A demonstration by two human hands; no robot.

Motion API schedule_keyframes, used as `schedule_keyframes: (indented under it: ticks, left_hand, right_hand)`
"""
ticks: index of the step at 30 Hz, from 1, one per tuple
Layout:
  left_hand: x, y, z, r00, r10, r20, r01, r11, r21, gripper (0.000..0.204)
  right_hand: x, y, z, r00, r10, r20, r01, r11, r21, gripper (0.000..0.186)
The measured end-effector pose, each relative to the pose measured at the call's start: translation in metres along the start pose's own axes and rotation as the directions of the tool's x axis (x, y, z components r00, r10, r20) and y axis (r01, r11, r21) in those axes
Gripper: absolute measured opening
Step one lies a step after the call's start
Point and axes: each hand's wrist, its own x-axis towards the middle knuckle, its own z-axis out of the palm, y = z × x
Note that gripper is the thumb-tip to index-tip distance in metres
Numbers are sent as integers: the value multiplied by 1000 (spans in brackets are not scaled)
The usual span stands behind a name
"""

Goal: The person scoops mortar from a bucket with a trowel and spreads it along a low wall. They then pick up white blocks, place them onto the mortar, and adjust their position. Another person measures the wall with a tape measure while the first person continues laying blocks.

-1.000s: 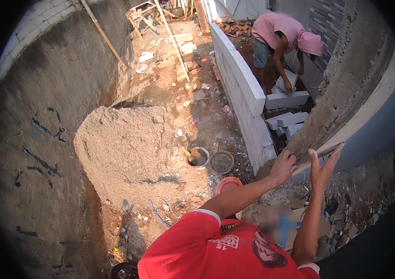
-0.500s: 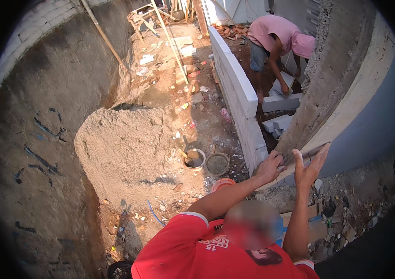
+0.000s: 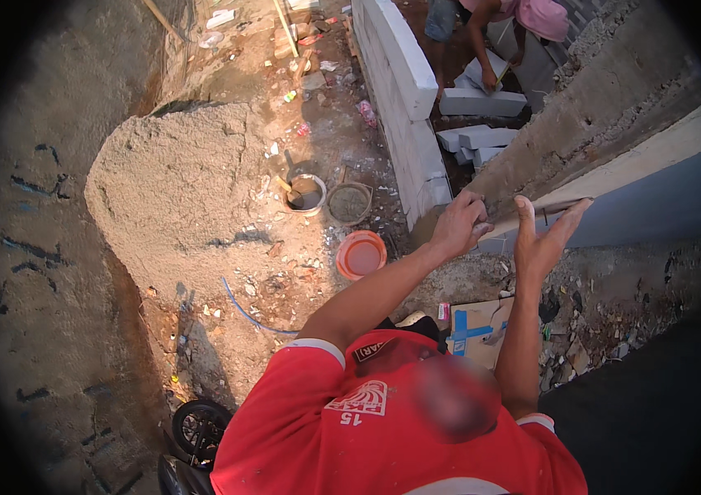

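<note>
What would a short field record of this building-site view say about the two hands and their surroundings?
left hand: curled against rough grey rendered wall
right hand: open, fingers spread, at the wall's edge
ground: round orange plastic bucket; grey sand heap
behind: low white block wall; another person bent over pale grey blocks

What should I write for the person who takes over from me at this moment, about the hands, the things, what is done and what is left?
Own hands: neither is in view.
Below, a person in a red shirt reaches up: one hand rests on the rough wall edge, the other hand is open beside a thin strip.
Things: sand pile, grey bucket, orange bucket, loose white blocks.
Done: the white block wall stands several courses high.
Left: the loose blocks are not laid yet.
</note>
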Motion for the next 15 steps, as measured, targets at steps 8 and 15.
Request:
schedule_keyframes:
  ticks: [8,15]
  left_hand:
    - [4,2,-7,999,22,48,-20,999,-43,28]
    - [8,-5,-10,991,43,124,-36,998,-54,25]
  right_hand:
    - [-1,-4,-2,999,39,9,-40,995,97,113]
    - [-4,-6,-3,997,73,7,-73,992,101,111]
